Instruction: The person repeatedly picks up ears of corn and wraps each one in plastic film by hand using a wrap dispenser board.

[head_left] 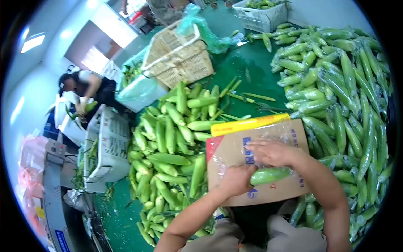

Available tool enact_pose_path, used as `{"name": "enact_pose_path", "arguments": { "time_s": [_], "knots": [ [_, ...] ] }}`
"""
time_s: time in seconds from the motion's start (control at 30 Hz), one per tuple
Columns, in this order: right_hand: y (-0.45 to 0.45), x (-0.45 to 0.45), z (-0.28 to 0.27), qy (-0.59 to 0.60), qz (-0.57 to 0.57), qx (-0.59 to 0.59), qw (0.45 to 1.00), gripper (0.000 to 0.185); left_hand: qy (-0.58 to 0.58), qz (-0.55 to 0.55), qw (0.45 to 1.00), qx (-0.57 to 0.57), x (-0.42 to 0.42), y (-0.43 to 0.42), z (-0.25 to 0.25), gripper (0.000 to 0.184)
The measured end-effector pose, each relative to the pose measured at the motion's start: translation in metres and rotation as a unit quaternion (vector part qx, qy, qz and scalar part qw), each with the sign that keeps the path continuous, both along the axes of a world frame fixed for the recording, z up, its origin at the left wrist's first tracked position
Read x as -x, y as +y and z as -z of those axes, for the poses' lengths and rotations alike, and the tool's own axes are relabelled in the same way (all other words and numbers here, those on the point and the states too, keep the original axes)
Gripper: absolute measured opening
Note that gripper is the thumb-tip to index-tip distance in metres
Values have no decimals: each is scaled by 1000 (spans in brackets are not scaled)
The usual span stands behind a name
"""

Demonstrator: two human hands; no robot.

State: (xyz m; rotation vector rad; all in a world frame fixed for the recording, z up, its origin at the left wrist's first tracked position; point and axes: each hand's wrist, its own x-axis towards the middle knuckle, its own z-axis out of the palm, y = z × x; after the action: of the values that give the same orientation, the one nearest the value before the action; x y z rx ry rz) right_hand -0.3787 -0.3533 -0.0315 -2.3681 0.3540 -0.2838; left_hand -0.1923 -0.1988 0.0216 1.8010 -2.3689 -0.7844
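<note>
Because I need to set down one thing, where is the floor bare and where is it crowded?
The widest bare floor lies between the beige crate and the wrapped corn. A littered strip, lower left, borders the unwrapped corn and a white crate. Crowded: both corn piles, and the cardboard under left hand and right hand.

Two corn heaps (168, 164), one carton (220, 168), at least four crates (187, 69).
</note>
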Motion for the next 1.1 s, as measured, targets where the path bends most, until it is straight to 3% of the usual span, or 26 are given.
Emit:
{"name": "enact_pose_path", "arguments": {
  "time_s": [0.1,0.13,0.17,0.27,0.3,0.33,0.37,0.43,0.5,0.53,0.57,0.6,0.63,0.67,0.7,0.73,0.77,0.8,0.83,0.87,0.9,0.97,1.03,1.07,1.1],
  "knots": [
    [23,-15,0,158,-17,269,950,74,51,36,993,-102,-2,-5,-20,63],
    [28,-18,-8,204,-26,221,953,81,-15,57,987,-149,1,-4,-13,61],
    [30,-22,-10,199,-26,219,955,82,46,68,991,-102,1,10,-1,57],
    [32,-18,-4,189,-17,206,960,84,88,140,954,-250,17,45,-14,52],
    [30,-18,-2,169,-12,221,960,84,139,169,946,-240,18,74,36,51],
    [34,-16,1,153,-6,231,961,84,168,164,857,-458,24,74,11,49],
    [41,-11,5,141,3,237,961,84,221,241,800,-503,23,95,39,52],
    [80,-8,17,106,-103,220,964,89,301,186,781,-515,13,130,58,67],
    [144,22,-32,153,-146,-54,976,96,314,94,828,-455,-11,129,36,81],
    [164,28,-45,172,-137,-103,970,94,324,52,842,-428,-23,124,23,88],
    [186,39,-52,197,-118,-160,960,93,274,59,890,-361,-40,115,11,86],
    [193,42,-16,124,-54,-251,958,77,338,21,859,-385,-53,110,7,78],
    [191,37,8,22,-74,-362,929,69,399,-54,852,-334,-55,100,-17,62],
    [186,34,2,51,-49,-378,923,65,377,-171,865,-284,-55,96,-39,52],
    [185,28,-5,4,-8,-446,895,67,388,-238,868,-197,-57,94,-49,46],
    [185,23,-5,-25,19,-533,846,70,362,-246,898,-36,-79,98,-15,40],
    [185,9,-1,-116,39,-526,842,76,489,-305,817,25,-61,86,-6,48],
    [175,-5,-14,-111,54,-533,837,79,601,-332,721,97,-42,75,1,57],
    [159,-11,-41,-63,68,-436,895,80,704,-352,601,137,-12,66,-5,65],
    [156,-26,-29,-190,26,-469,862,81,695,-370,603,132,6,57,-22,62],
    [158,-28,-27,-185,53,-456,869,82,678,-388,610,133,17,58,-38,59],
    [160,-4,-51,-140,-31,-755,640,65,736,-250,614,139,-12,54,-34,62],
    [175,-2,-33,-58,-68,-727,681,57,714,-221,658,98,-2,59,-31,62],
    [184,4,-14,-21,-47,-704,708,37,635,-196,745,55,2,68,-21,60],
    [201,9,18,-81,-5,-669,739,22,538,-190,821,5,3,74,-5,59]
  ]
}}
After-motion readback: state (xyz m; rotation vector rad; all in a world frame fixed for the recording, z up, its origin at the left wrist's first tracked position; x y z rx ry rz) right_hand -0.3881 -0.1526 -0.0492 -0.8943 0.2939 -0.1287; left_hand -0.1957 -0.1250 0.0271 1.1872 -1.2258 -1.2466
